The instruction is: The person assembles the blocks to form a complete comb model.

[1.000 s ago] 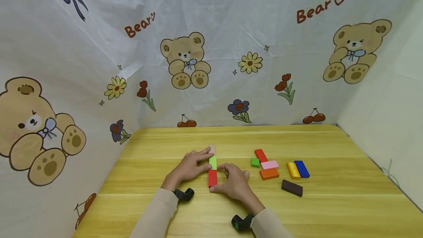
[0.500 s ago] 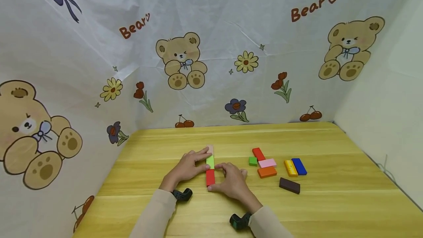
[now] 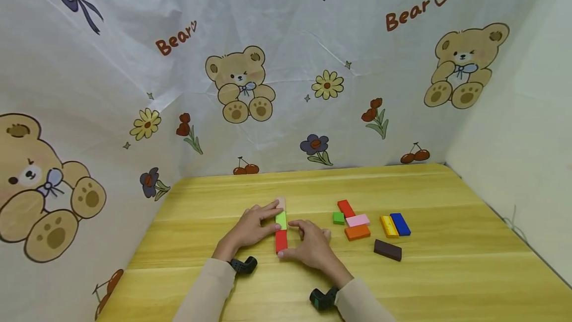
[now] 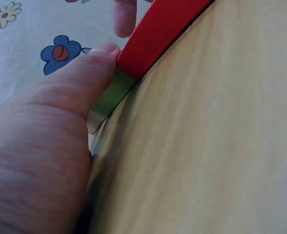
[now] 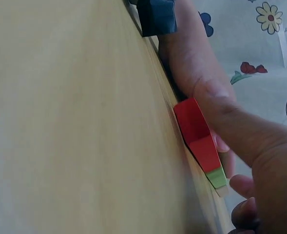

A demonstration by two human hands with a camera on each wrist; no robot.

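A straight row of blocks lies on the table, with a red block [image 3: 281, 241] nearest, a light green block [image 3: 281, 220] behind it and a beige block [image 3: 280, 203] at the far end. My left hand [image 3: 251, 226] rests along the row's left side, its fingers reaching over the green and beige blocks. In the left wrist view its thumb [image 4: 92, 68] presses at the red-green joint. My right hand [image 3: 313, 246] has its thumb tip at the red block's near end. Its index finger points toward the green block, with a small gap between.
Right of the hands lie a green cube [image 3: 338, 218], a red block [image 3: 346, 208], a pink block [image 3: 358, 220] and an orange block [image 3: 357, 233]. Farther right are a yellow block [image 3: 389, 226], a blue block [image 3: 400, 224] and a dark brown block [image 3: 388, 250]. A bear-print cloth [image 3: 277, 148] hangs behind.
The head view has shifted slightly, moving the scene left. My right index finger has drawn a little away from the row. The left hand and blocks keep their places.
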